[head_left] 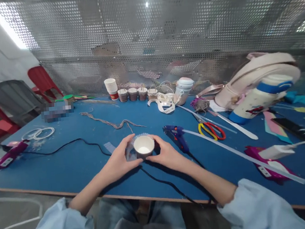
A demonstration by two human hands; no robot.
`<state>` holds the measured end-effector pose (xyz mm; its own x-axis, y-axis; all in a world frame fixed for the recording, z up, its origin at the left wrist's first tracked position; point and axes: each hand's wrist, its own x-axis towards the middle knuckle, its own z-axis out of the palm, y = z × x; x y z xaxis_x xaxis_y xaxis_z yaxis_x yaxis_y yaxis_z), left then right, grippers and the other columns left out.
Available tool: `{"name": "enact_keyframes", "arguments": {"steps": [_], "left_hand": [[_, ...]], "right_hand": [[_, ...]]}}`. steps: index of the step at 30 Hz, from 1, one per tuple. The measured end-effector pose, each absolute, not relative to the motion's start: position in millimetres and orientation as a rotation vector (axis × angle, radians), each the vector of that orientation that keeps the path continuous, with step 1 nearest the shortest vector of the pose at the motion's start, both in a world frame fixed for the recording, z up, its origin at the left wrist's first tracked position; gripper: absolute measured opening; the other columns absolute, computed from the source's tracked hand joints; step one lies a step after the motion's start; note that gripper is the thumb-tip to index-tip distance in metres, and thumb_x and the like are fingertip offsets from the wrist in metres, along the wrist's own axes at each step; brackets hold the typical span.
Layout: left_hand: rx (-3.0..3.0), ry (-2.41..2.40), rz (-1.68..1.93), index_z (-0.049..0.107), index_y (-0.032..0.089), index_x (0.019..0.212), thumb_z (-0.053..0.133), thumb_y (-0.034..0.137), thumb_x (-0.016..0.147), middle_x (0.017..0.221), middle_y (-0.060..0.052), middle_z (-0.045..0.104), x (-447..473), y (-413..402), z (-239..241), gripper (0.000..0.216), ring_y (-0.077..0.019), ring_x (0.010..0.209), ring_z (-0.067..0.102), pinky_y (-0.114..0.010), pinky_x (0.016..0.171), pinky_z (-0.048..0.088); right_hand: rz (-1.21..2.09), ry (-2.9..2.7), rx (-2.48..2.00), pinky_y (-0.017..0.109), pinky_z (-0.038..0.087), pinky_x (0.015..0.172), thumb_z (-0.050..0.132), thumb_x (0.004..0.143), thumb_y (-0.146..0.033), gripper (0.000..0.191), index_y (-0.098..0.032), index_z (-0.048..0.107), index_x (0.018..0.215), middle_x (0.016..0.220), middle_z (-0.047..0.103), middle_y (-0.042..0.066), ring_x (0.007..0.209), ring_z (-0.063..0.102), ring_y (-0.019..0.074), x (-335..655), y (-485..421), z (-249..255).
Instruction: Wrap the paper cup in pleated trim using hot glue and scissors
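Observation:
A small paper cup [144, 146] with a white inside stands near the front middle of the blue table [74, 164]. A pleated, translucent strip [130, 145] wraps part of its left side. My left hand [120, 160] grips the cup and strip from the left. My right hand [165, 154] holds the cup from the right, fingers curled round it. A blue glue gun [178, 135] lies just right of my right hand, its black cord [163, 180] running under my wrists.
Scissors [212, 130] with red and yellow handles lie right of the gun. A stack of paper cups [111, 88] and several wrapped cups [133, 93] stand at the back. A white-and-blue bottle [258, 100] lies at right, a purple glue gun [8, 155] at left. Red chairs [42, 81] stand left.

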<state>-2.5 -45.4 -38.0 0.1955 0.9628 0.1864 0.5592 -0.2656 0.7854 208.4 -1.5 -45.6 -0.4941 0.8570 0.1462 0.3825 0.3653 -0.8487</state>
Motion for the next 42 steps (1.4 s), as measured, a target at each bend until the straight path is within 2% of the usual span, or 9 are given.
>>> {"name": "enact_keyframes", "arguments": {"steps": [5, 8, 14, 19, 24, 28, 31, 35, 42], "left_hand": [[1.96, 1.367, 0.901, 0.029, 0.019, 0.141, 0.067, 0.027, 0.072, 0.143, -0.015, 0.043, 1, -33, -31, 0.079, -0.0278, 0.128, 0.046, -0.044, 0.109, 0.035], [1.971, 1.294, 0.847, 0.03, 0.017, 0.141, 0.067, 0.027, 0.072, 0.139, -0.015, 0.047, -1, -23, -21, 0.079, -0.0276, 0.124, 0.05, -0.043, 0.106, 0.038], [1.894, 1.144, 0.764, 0.03, 0.018, 0.141, 0.068, 0.024, 0.07, 0.132, -0.013, 0.051, -13, -9, -16, 0.081, -0.0247, 0.111, 0.057, -0.039, 0.097, 0.046], [1.821, 1.093, 0.723, 0.031, 0.021, 0.142, 0.07, 0.024, 0.069, 0.131, -0.01, 0.052, -24, -3, -22, 0.082, -0.0235, 0.112, 0.056, -0.038, 0.097, 0.046], [1.774, 1.235, 0.697, 0.042, 0.019, 0.137, 0.069, 0.043, 0.072, 0.128, -0.01, 0.055, -27, 0, -17, 0.074, -0.0242, 0.11, 0.056, -0.035, 0.094, 0.045], [1.792, 1.391, 0.681, 0.052, 0.015, 0.128, 0.058, 0.051, 0.078, 0.108, -0.008, 0.062, -21, 3, -12, 0.061, -0.0217, 0.092, 0.057, -0.034, 0.081, 0.045], [1.796, 1.437, 0.718, 0.057, 0.014, 0.115, 0.058, 0.047, 0.076, 0.092, -0.005, 0.061, -16, 5, -13, 0.051, -0.018, 0.078, 0.053, -0.03, 0.07, 0.043], [1.811, 1.457, 0.828, 0.058, 0.015, 0.098, 0.059, 0.035, 0.074, 0.075, 0.001, 0.054, -12, 8, -19, 0.031, -0.0136, 0.066, 0.046, -0.026, 0.061, 0.037], [1.82, 1.485, 0.919, 0.057, 0.016, 0.091, 0.055, 0.025, 0.075, 0.072, 0.002, 0.053, -8, 9, -23, 0.018, -0.0127, 0.065, 0.046, -0.025, 0.06, 0.036]], "right_hand": [[0.907, -2.008, -1.112, 0.047, 0.035, 0.107, 0.073, 0.071, -0.03, 0.076, -0.017, 0.038, 0.137, 0.139, 0.048, 0.015, 0.128, 0.045, 0.0286, 205, -18, -52], [0.947, -1.949, -1.037, 0.045, 0.044, 0.1, 0.062, 0.08, -0.034, 0.066, -0.017, 0.036, 0.138, 0.137, 0.049, 0.017, 0.119, 0.053, 0.027, 211, -18, -47], [0.471, -2.062, -0.796, 0.043, 0.049, 0.093, 0.048, 0.081, -0.008, 0.056, -0.027, 0.045, 0.134, 0.145, 0.038, 0.012, 0.12, 0.051, 0.0242, 219, -12, -45], [0.236, -2.13, -0.679, 0.043, 0.05, 0.091, 0.05, 0.083, -0.005, 0.042, -0.025, 0.055, 0.119, 0.137, 0.047, 0.014, 0.117, 0.052, 0.0242, 218, -11, -49], [0.395, -2.046, -0.749, 0.045, 0.045, 0.098, 0.048, 0.083, -0.009, 0.039, -0.022, 0.055, 0.12, 0.132, 0.053, 0.014, 0.12, 0.052, 0.0242, 218, -12, -38], [0.734, -1.868, -0.949, 0.037, 0.049, 0.089, 0.048, 0.087, -0.021, 0.028, -0.02, 0.058, 0.113, 0.119, 0.062, 0.011, 0.11, 0.057, 0.0207, 210, -1, -20], [0.948, -1.797, -1.103, 0.034, 0.05, 0.085, 0.052, 0.085, -0.03, 0.024, -0.019, 0.061, 0.104, 0.109, 0.066, 0.008, 0.101, 0.061, 0.0193, 197, 15, -12], [1.016, -1.867, -1.155, 0.032, 0.05, 0.081, 0.055, 0.081, -0.024, 0.02, -0.016, 0.065, 0.096, 0.098, 0.071, 0.007, 0.09, 0.064, 0.0177, 181, 35, -11], [0.986, -2.073, -1.205, 0.028, 0.048, 0.071, 0.053, 0.077, -0.014, 0.025, -0.013, 0.071, 0.094, 0.09, 0.073, 0.006, 0.076, 0.064, 0.0165, 172, 41, -6]]}}
